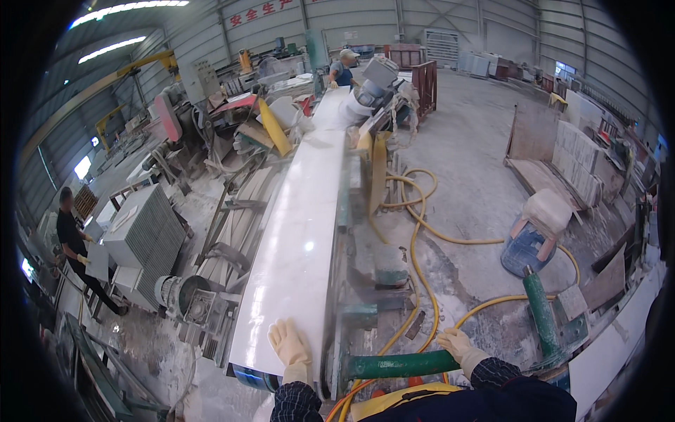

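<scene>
A long white polished stone slab [292,232] stretches away from me on a narrow conveyor bed. My left hand [288,344], in a cream glove, lies flat on the slab's near end with its fingers spread. Under that end shows a dark blue belt end [254,378]. My right hand [457,343], gloved too, is beside the right end of a green pipe [401,364], its fingers loosely stretched out. A yellow hose [485,304] runs close behind it; whether the hand touches pipe or hose I cannot tell. At the slab's far end stands a machine with a grey motor [380,72].
A co-worker [342,68] stands beyond the machine; another person [74,239] holds a panel by stacked slabs [144,228] at left. Yellow hose loops cross the floor at right. A blue barrel [524,246] and an upright green post [540,309] stand there. A motor [184,295] sits left.
</scene>
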`<state>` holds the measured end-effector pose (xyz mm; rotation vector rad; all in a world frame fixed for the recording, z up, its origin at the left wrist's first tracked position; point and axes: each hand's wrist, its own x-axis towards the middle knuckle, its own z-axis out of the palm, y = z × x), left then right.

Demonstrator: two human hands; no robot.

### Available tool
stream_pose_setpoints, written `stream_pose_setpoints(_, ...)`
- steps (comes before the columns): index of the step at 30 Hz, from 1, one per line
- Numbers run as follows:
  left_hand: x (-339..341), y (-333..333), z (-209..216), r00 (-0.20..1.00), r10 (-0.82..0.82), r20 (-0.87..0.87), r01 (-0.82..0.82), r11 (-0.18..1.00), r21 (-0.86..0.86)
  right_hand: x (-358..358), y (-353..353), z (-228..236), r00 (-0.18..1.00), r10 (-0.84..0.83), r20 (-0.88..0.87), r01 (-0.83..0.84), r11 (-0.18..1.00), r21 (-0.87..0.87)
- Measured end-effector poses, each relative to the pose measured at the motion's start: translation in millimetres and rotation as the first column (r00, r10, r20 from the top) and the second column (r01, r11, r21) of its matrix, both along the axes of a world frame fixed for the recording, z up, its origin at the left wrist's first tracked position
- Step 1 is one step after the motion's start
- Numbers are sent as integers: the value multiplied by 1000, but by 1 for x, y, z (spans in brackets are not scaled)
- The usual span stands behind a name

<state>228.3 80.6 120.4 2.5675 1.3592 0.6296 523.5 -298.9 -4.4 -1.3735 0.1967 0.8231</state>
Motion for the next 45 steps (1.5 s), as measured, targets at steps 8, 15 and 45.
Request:
stream_pose_setpoints(8,1,0,-5,1000,2,-13,-1,994,107,2,-2,-3,1000,-8,11,8,999,38)
stream_pose_setpoints(15,-6,-5,0,998,0,58,-14,973,229,3,-3,-6,998,-64,11,64,998,8)
stream_pose_setpoints(45,-20,-20,0,996,11,84,-27,982,187,6,-8,-17,998,21,55,-19,1000,-22)
